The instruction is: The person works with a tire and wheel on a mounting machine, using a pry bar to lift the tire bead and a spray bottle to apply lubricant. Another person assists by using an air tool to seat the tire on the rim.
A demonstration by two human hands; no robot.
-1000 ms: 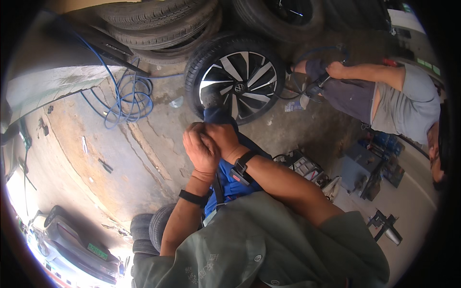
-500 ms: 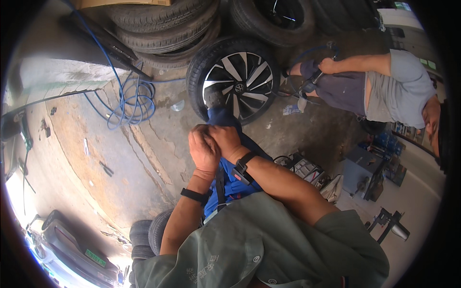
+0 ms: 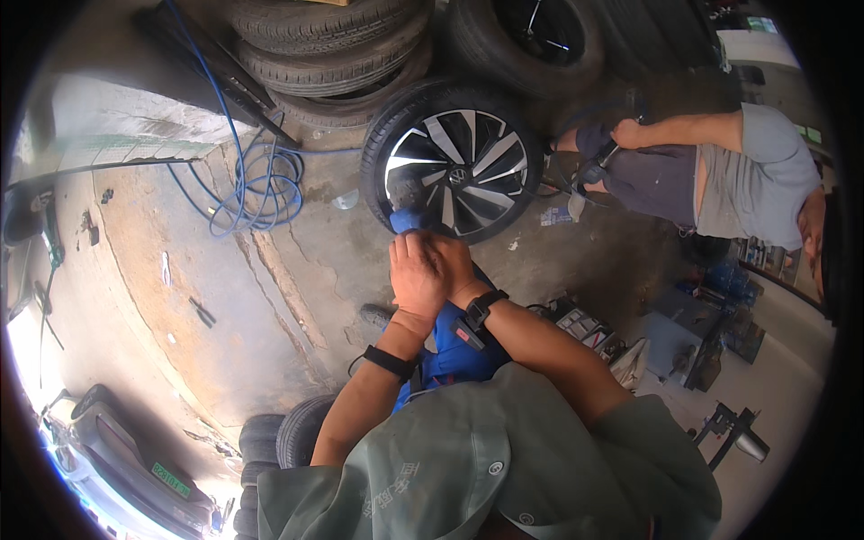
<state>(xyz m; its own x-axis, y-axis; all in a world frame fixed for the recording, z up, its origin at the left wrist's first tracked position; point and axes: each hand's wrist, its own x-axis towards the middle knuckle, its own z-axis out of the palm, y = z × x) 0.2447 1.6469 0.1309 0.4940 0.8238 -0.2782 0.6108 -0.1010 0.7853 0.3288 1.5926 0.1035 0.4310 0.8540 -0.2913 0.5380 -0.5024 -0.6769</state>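
My left hand (image 3: 417, 273) and my right hand (image 3: 456, 266) are pressed together in front of my body. Both sets of fingers are curled closed against each other. Anything between them is hidden. Beyond them lies a wheel (image 3: 486, 162) with a black tyre and a black-and-silver rim. One grey shoe (image 3: 407, 190), below a blue trouser leg (image 3: 408, 219), overlaps the wheel's near left part; whether it rests on it I cannot tell. My other shoe (image 3: 375, 316) shows left of my forearm. Black bands circle both wrists.
Stacked tyres (image 3: 333, 67) and another tyre (image 3: 531, 45) stand at the back. A blue hose (image 3: 270, 193) lies coiled at left, near pliers (image 3: 202, 312). At right, a co-worker (image 3: 711, 166) grips a tool. A parked car (image 3: 126, 459) is at lower left.
The view has shifted, so the wheel and surroundings sit further right. My hands stay pressed together. Beside my left forearm, my other shoe has come into sight.
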